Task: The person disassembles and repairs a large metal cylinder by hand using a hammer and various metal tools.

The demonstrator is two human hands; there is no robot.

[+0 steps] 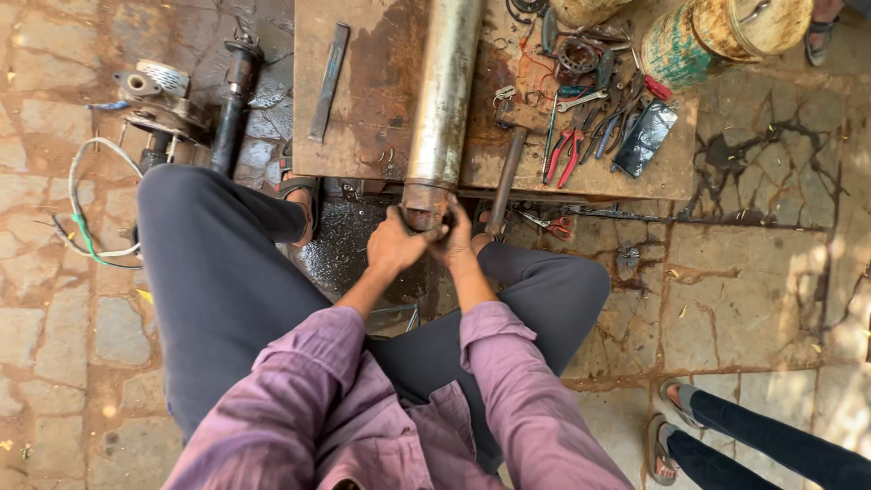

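Observation:
A long steel cylinder [445, 91] lies on a rusty metal work plate [363, 109], its near end sticking over the plate's front edge. My left hand [395, 243] grips that rusty end [422, 204] from the left. From the right, my right hand [456, 238] presses against the same end, fingers curled around it. I am squatting, with my knees on either side and purple sleeves in the foreground. What my fingers hold at the end is hidden.
Red-handled pliers [567, 150], spanners and small tools lie on the plate's right side, beside a flat metal bar [328, 82]. A dirty bucket [717, 36] stands at the back right. Machine parts [163, 104] and wires sit at left. Another person's sandalled feet [671, 426] stand at lower right.

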